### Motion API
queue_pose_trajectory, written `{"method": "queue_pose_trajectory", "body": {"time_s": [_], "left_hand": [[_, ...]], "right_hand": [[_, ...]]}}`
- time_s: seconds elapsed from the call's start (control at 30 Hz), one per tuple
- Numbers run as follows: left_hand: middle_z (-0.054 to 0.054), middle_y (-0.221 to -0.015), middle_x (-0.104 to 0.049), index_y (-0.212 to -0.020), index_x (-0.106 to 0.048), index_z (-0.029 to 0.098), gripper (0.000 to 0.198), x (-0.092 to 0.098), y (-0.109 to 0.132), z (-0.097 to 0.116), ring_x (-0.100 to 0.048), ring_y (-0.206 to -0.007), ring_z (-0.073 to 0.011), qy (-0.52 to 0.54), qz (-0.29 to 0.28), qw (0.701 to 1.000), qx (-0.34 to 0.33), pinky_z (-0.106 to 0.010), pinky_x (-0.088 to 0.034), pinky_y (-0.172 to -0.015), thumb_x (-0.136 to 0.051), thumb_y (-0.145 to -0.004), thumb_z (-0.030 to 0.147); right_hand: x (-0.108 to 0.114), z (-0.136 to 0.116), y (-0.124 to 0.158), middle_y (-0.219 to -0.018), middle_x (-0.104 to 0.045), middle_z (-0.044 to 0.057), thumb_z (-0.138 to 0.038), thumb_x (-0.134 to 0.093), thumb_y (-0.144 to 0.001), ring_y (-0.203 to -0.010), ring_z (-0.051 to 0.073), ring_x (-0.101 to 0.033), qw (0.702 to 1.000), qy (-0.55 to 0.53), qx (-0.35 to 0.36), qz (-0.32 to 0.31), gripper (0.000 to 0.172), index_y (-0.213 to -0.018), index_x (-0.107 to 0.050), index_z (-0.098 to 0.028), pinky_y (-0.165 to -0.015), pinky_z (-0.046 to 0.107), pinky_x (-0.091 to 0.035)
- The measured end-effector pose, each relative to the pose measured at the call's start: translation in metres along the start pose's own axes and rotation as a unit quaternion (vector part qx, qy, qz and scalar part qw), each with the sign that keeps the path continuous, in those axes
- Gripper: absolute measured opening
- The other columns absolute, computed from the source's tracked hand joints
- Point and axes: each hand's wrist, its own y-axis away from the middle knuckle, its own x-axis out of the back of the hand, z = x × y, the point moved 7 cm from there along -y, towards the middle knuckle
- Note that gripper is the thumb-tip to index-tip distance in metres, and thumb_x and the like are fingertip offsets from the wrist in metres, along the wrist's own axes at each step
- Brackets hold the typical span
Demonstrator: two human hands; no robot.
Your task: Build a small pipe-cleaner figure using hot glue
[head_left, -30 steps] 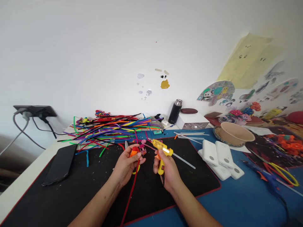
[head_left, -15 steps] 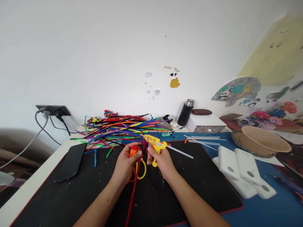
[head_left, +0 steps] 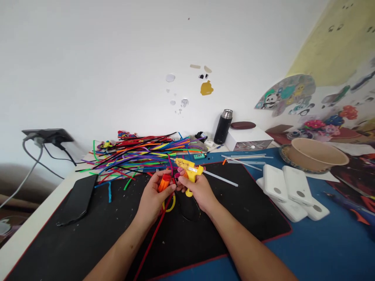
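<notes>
My left hand (head_left: 150,199) is closed around an orange bundle of pipe cleaners (head_left: 164,183) with a red top. A long red pipe cleaner (head_left: 152,242) trails from it toward the near edge, and a yellow loop (head_left: 172,204) hangs just below. The fingers of my right hand (head_left: 202,192) wrap a yellow hot glue gun (head_left: 191,171), its nozzle pointing left above the bundle. Out of its back sticks a translucent glue stick (head_left: 222,179). A small magenta piece (head_left: 177,175) shows between the two hands; which hand holds it I cannot tell.
Loose coloured pipe cleaners (head_left: 137,154) pile up by the wall. A black phone-like slab (head_left: 77,199) lies left on the black mat (head_left: 111,242). To the right are spare glue sticks (head_left: 249,157), white devices (head_left: 275,185), a beige bowl (head_left: 319,156) and a black thermos (head_left: 223,128).
The camera view has tilted down and turned slightly right. My hands have come closer together, and the magenta piece now shows between them. Both hands keep their hold.
</notes>
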Motion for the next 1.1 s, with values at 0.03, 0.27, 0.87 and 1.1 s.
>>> {"method": "queue_pose_trajectory", "body": {"time_s": [0.03, 0.27, 0.87, 1.1], "left_hand": [[0.001, -0.086, -0.07, -0.115, -0.068, 0.022, 0.056, -0.001, 0.001, 0.0, -0.066, -0.072, -0.016, -0.008, -0.005, 1.0, 0.002, -0.026, -0.054, -0.067, -0.093, -0.065, 0.023], [0.0, -0.087, -0.072, -0.113, -0.069, 0.021, 0.056, -0.006, 0.001, -0.002, -0.069, -0.073, -0.0187, -0.02, -0.026, 0.999, 0.017, -0.028, -0.055, -0.067, -0.094, -0.062, 0.018], [0.005, -0.063, -0.062, -0.089, -0.062, 0.02, 0.04, -0.021, 0.013, -0.014, -0.053, -0.045, -0.0075, 0.006, -0.125, 0.981, 0.147, -0.016, -0.035, -0.041, -0.094, -0.069, 0.034], [0.008, -0.057, -0.057, -0.092, -0.062, 0.021, 0.043, 0.0, 0.0, -0.01, -0.05, -0.044, -0.0079, 0.017, -0.033, 0.994, 0.101, -0.016, -0.035, -0.04, -0.093, -0.066, 0.033]], "right_hand": [[-0.001, 0.002, 0.0, -0.073, -0.074, 0.001, -0.046, -0.091, -0.07, -0.06, 0.017, -0.068, 1.0, 0.001, -0.001, -0.005, 0.045, -0.097, -0.072, -0.017, -0.059, 0.028, -0.048], [-0.005, 0.007, 0.002, -0.07, -0.069, -0.003, -0.04, -0.092, -0.067, -0.054, 0.012, -0.059, 1.0, 0.005, -0.017, -0.022, 0.041, -0.094, -0.071, -0.017, -0.058, 0.027, -0.046], [0.002, -0.005, 0.004, -0.073, -0.072, -0.001, -0.04, -0.094, -0.064, -0.055, 0.013, -0.059, 1.0, -0.013, -0.009, 0.019, 0.042, -0.094, -0.074, -0.017, -0.056, 0.027, -0.046], [0.009, -0.011, -0.002, -0.073, -0.074, 0.004, -0.058, -0.085, -0.075, -0.053, 0.015, -0.067, 0.999, 0.033, 0.023, 0.012, 0.047, -0.088, -0.071, -0.015, -0.051, 0.025, -0.046]]}}
